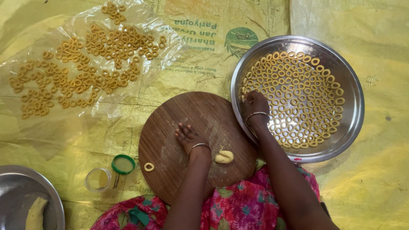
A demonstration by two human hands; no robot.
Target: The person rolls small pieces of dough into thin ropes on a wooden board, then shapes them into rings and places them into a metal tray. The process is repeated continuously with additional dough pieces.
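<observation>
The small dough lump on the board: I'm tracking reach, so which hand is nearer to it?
Left. The left hand presses the wooden board beside the dough lump; the right hand is in the steel tray.

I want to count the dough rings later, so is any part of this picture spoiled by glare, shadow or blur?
Head view: sharp overall; glare on the rim of the steel plate and on the clear plastic sheet slightly washes out nearby rings; the steel bowl at lower left is partly cropped; the left hand and right hand cast only soft shadows, no motion blur.
</observation>
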